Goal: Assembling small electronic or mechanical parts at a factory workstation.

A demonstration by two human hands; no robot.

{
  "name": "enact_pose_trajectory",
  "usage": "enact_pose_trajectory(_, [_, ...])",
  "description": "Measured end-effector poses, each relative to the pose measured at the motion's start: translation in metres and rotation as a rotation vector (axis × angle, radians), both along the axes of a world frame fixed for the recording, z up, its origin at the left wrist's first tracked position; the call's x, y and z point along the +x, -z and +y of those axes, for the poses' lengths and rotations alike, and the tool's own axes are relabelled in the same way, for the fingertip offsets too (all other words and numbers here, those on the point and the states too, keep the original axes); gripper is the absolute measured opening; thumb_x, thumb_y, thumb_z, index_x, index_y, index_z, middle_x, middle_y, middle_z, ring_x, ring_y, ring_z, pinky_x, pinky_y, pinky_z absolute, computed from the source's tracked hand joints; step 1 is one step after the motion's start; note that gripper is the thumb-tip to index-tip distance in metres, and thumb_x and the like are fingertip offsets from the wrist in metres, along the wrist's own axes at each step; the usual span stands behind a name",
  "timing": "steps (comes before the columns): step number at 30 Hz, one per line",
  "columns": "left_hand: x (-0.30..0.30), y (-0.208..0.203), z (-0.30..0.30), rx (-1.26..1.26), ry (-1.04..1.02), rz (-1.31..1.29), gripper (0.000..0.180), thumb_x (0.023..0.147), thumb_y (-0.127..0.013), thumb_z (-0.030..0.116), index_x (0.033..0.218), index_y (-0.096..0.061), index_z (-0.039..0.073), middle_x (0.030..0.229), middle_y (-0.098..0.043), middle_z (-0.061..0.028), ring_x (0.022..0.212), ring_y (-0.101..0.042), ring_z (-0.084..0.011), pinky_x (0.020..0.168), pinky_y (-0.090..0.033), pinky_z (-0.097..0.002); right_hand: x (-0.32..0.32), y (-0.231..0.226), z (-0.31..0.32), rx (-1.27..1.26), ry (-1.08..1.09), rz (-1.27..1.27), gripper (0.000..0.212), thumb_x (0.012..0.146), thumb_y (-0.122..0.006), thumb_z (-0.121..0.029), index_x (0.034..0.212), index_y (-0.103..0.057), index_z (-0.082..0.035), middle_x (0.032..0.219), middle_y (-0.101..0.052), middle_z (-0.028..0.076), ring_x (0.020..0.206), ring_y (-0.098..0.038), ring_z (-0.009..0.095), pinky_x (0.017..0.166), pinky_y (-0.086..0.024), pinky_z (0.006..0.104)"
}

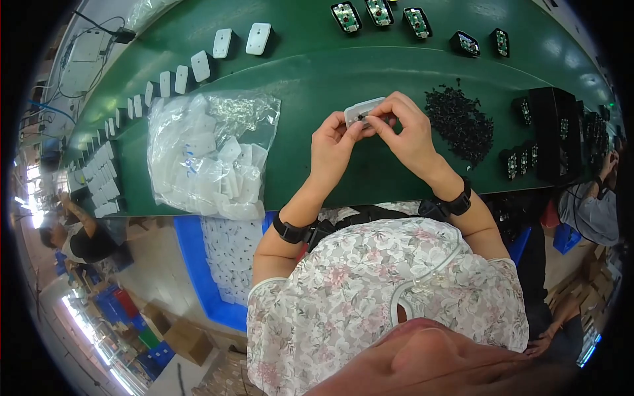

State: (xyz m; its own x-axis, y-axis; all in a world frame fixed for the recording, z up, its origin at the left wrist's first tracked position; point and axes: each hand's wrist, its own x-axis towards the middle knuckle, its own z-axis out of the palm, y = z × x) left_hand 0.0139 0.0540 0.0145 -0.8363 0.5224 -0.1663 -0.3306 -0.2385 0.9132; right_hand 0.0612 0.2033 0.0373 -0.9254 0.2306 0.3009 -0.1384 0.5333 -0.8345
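Above the green table (pixel 310 72), just in front of my body, I hold a white plastic cover (pixel 357 109) in both hands. My left hand (pixel 332 146) grips its left edge, thumb on the face. On that face shows a small black part (pixel 361 117), with the thumb and forefinger of my right hand (pixel 411 134) pinched together at it. The other right fingers curl behind the cover and are partly hidden. To the right of my hands lies a loose heap of small black parts (pixel 462 125).
A clear plastic bag (pixel 211 152) of white covers lies on the left. White-topped units (pixel 258 39) line the table's far left side. Black housings with green circuit boards (pixel 417 22) stand at the far right, beside a black box (pixel 553 135). A blue bin (pixel 198 264) sits below the table edge.
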Motion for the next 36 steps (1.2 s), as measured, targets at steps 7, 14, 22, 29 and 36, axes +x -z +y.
enact_pose_trajectory(7, [0.001,0.003,0.001,-0.045,-0.080,0.314,0.006,0.090,-0.057,0.001,0.091,-0.057,-0.005,0.098,-0.055,-0.0070,0.086,-0.061,-0.0144,0.080,-0.052,-0.0247,0.002,0.008,0.002,-0.312,-0.045,-0.250,0.008,0.082,-0.067,-0.005,0.082,-0.059,-0.003,0.079,-0.053,-0.002,0.067,-0.045,0.004,0.058,-0.037,0.0200])
enact_pose_trajectory(14, [-0.002,0.004,0.002,0.060,-0.082,0.204,0.008,0.091,-0.055,0.002,0.093,-0.056,-0.006,0.097,-0.055,-0.0079,0.083,-0.063,-0.0160,0.074,-0.053,-0.0257,0.002,0.005,0.003,-0.293,0.037,-0.195,0.013,0.081,-0.069,-0.009,0.086,-0.058,-0.003,0.083,-0.051,-0.003,0.069,-0.041,0.004,0.061,-0.036,0.0191])
enact_pose_trajectory(22, [-0.004,0.000,-0.007,0.012,0.031,0.123,0.013,0.093,-0.054,0.004,0.100,-0.056,-0.006,0.094,-0.061,-0.0089,0.082,-0.065,-0.0157,0.076,-0.052,-0.0258,-0.007,-0.007,0.012,-0.176,-0.144,-0.261,0.019,0.077,-0.073,-0.012,0.086,-0.058,-0.003,0.082,-0.052,-0.002,0.068,-0.043,0.006,0.059,-0.035,0.0204])
enact_pose_trajectory(29, [-0.016,-0.014,-0.014,-0.010,0.027,0.026,0.017,0.094,-0.048,0.003,0.107,-0.054,-0.007,0.091,-0.060,-0.0086,0.078,-0.066,-0.0162,0.074,-0.053,-0.0265,-0.030,0.003,0.014,-0.316,-0.192,-0.333,0.023,0.078,-0.074,-0.017,0.082,-0.055,-0.005,0.073,-0.053,-0.004,0.059,-0.041,0.002,0.053,-0.034,0.0189])
enact_pose_trajectory(36, [-0.072,0.002,-0.037,-0.694,-0.087,0.315,0.011,0.093,-0.049,0.005,0.100,-0.056,0.003,0.089,-0.063,-0.0119,0.067,-0.065,-0.0219,0.061,-0.050,-0.0306,-0.134,0.004,0.036,0.559,0.113,0.161,0.035,0.077,-0.072,-0.020,0.104,-0.057,-0.005,0.092,-0.056,0.005,0.087,-0.056,0.018,0.076,-0.046,0.0295])
